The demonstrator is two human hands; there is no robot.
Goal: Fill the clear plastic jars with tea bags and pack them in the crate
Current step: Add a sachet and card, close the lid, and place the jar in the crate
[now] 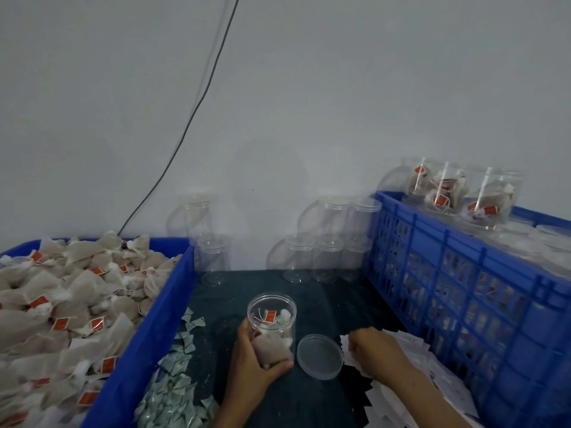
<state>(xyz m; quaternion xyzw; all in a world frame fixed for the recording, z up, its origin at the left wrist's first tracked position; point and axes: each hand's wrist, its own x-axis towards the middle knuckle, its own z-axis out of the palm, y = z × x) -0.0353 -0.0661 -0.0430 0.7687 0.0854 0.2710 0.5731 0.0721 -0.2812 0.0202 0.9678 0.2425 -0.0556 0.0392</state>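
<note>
While the left hand (253, 362) grips a part-filled jar (272, 327) at lower centre, lid (320, 356) off, right hand (375, 350) fingers pinch paper slips (411, 350); filled jars (457, 193) top the crate (463, 273), empties (321, 242) remain.

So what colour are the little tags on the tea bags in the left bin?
Red-orange tags, clearest in the head view.
</note>
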